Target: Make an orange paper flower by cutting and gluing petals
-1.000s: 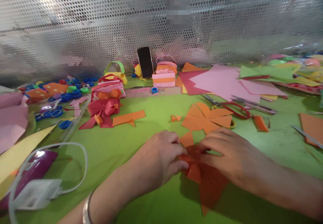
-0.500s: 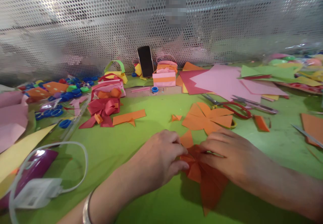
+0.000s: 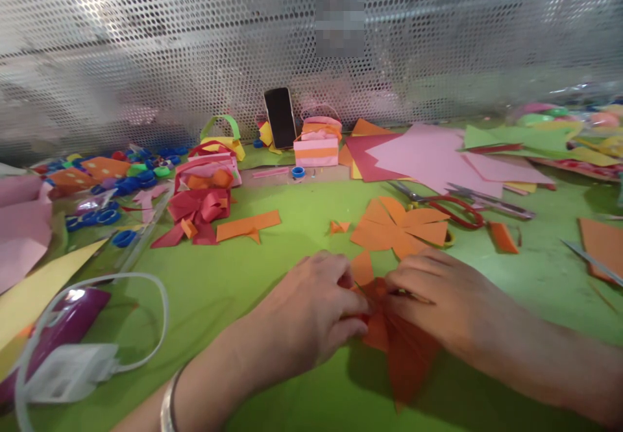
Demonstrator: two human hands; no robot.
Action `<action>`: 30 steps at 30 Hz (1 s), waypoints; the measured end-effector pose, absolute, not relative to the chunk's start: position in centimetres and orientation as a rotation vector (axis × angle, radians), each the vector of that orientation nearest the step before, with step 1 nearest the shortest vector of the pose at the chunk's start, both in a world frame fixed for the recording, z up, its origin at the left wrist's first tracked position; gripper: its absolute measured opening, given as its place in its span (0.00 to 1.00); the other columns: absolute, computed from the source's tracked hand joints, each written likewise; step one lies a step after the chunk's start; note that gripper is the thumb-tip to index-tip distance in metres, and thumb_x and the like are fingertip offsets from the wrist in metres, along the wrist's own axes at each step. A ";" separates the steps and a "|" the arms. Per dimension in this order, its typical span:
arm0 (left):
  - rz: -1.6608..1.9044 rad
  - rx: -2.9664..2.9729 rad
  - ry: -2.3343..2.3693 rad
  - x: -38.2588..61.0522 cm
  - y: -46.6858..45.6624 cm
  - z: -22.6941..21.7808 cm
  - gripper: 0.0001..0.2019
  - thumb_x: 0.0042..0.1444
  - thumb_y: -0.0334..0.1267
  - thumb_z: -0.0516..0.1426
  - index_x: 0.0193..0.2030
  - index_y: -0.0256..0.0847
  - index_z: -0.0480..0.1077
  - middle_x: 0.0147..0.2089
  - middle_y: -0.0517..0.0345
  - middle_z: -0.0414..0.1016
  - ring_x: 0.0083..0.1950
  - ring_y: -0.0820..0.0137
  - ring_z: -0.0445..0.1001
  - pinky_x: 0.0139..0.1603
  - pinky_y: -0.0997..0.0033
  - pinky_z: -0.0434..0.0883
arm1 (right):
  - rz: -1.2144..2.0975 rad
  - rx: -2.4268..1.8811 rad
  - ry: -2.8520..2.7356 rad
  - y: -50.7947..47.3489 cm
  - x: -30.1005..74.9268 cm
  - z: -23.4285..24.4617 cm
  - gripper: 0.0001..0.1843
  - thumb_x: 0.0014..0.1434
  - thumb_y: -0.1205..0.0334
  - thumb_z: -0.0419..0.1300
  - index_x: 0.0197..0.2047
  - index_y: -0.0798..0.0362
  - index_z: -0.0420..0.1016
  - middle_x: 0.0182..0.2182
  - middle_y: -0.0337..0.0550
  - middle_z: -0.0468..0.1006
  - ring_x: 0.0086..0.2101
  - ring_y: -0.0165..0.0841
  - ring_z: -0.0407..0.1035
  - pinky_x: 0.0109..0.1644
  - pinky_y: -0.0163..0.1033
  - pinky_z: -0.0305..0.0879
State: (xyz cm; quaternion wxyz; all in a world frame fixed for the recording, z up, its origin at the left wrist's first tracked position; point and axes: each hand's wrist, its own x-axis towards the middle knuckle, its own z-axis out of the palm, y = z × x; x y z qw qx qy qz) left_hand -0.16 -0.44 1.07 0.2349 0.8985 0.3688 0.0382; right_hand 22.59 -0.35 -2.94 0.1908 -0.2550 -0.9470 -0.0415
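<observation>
An orange paper flower [image 3: 411, 360] with pointed petals lies between my hands, low on the green table. My left hand [image 3: 321, 309] pinches one of its petals on the left side, thumb against fingers. From the right, my right hand [image 3: 438, 296] grips the flower near its centre, its fingertips partly hidden in the folds. Just beyond the hands lies a flat orange paper flower cutout [image 3: 399, 224] with rounded petals. A small orange scrap [image 3: 339, 227] and an orange paper strip [image 3: 249, 226] lie farther left.
Red-handled scissors [image 3: 460, 211] lie behind the cutout, near pink paper sheets [image 3: 423, 153]. A phone [image 3: 281, 117] leans against the perforated metal wall. Paper baskets [image 3: 316, 152] and a red bow [image 3: 199, 208] stand toward the back. A purple glue gun [image 3: 73, 318] and white adapter [image 3: 73, 372] are at left.
My left hand has shifted slightly right, closer to the flower's centre, covering more of the left petal. My right hand has stayed nearly in place.
</observation>
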 end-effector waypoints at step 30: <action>0.760 2.408 0.980 0.4 -0.5 0.4 0.10 0.63 0.35 0.54 0.43 0.40 0.77 0.40 0.53 0.80 0.41 0.67 0.77 0.42 0.70 0.74 | -0.027 -1.109 -1.941 1.3 26.6 5.5 0.12 0.60 0.54 0.61 0.26 0.45 0.67 0.31 0.35 0.76 0.34 0.34 0.72 0.36 0.38 0.66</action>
